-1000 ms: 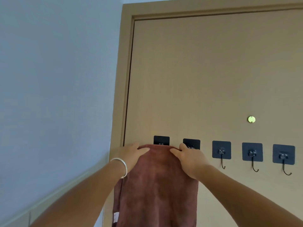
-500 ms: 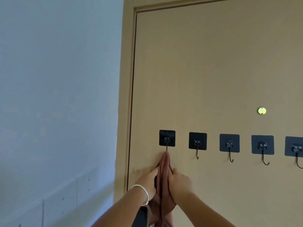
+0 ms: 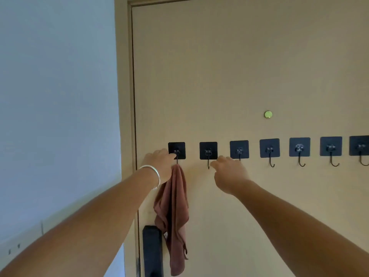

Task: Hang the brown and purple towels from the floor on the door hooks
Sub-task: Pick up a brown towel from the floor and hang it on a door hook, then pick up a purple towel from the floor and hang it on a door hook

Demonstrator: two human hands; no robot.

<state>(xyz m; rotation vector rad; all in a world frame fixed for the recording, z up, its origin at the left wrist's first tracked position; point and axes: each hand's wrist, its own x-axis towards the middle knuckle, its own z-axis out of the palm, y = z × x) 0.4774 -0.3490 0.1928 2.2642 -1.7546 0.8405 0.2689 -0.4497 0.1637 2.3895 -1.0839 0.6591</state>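
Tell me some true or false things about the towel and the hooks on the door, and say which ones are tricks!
1. The brown towel hangs from the first hook at the left end of the row. True.
2. A purple towel hangs on the second hook. False: that hook is bare, and no purple towel is in view.
3. The left hand wears a silver bracelet at the wrist. True.
4. The right hand grips the brown towel. False: it is apart from the towel, near the second and third hooks, holding nothing.
5. The small round peephole sits below the hooks. False: it is above them.
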